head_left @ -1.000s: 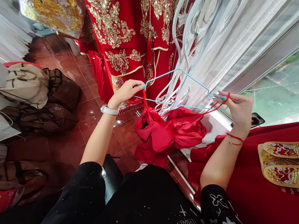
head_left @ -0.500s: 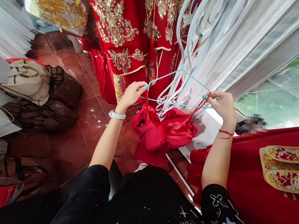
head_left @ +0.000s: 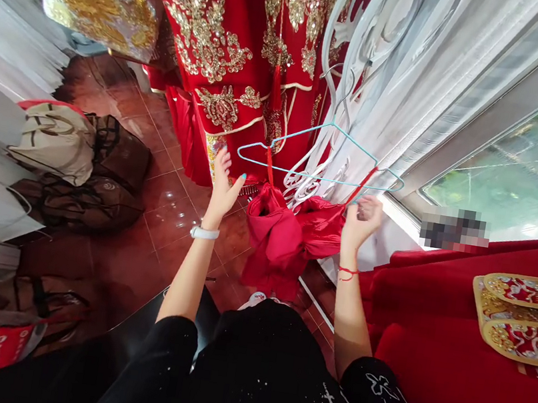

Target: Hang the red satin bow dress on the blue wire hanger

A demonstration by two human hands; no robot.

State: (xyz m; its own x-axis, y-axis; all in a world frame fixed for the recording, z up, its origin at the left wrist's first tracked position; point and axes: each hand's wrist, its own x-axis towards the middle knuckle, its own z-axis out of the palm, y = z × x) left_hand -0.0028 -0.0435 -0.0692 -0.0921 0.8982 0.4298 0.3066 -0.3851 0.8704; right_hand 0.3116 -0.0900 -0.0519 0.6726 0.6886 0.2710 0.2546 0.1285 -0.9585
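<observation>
A red satin strapped garment (head_left: 277, 233) hangs from a light-blue wire hanger (head_left: 320, 177). Its two thin red straps loop over the hanger's shoulders, one on each side. The hanger's hook points up at the white scrolled metalwork (head_left: 330, 32). My left hand (head_left: 224, 189) is off the hanger, left of the garment, with thumb and fingers spread and nothing between them. Beside the garment's right edge is my right hand (head_left: 363, 221), its fingers loosely bent and apart from the thumb. Whether it touches the cloth is unclear.
Red gowns with gold beading (head_left: 222, 40) hang behind the hanger. Brown bags (head_left: 112, 171) and a cream bag (head_left: 58, 140) lie on the tiled floor at left. Red cloth (head_left: 435, 307) with gold-edged embroidered pieces (head_left: 520, 313) spreads at right, below a window (head_left: 529, 153).
Both hands have let go of the straps and hanger. My left hand has dropped and opened out to the left; my right has moved down and inward. The garment stays hanging.
</observation>
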